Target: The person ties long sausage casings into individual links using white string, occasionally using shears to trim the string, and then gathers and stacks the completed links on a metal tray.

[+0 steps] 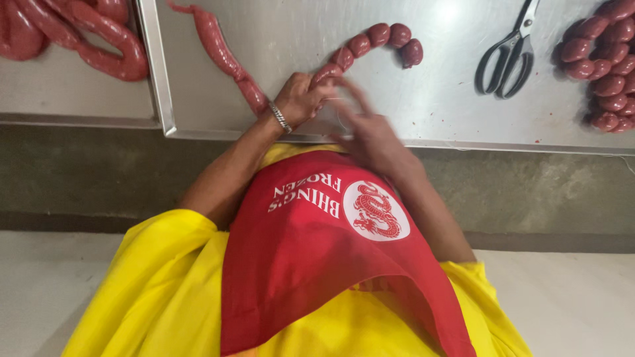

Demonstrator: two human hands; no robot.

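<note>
The steel table (450, 86) fills the upper part of the view, its far side cut off by the top edge. A second steel surface (66, 86) butts against it on the left. Below, the person's yellow shirt (159, 291) and red apron (317, 264) cover the lower half and hide whatever lies under the table edge.

On the left surface lies a coil of unlinked red sausage (86, 36), only partly in frame. At the far right sits a heap of short tied links (605, 66), cut off by the right edge. Black-handled scissors (509, 56) lie just left of that heap, apart from it, blades pointing away from the person.

The sausage rope (221, 49) runs across the middle of the table. Its long smooth stretch comes down from the upper left to the left hand, and past the hand it goes on as a curved chain of round links (370, 38).

The left hand (297, 99) is closed around the rope at the point where smooth meets linked, fingers curled tight on it. It wears a metal bracelet (280, 117) at the wrist. The right hand (370, 135) is just beside it (badly smeared by motion). Its fingers look stretched toward the rope, but one cannot tell whether they grip anything. A pale thread-like line (340, 114) between the hands is too faint to identify.
</note>
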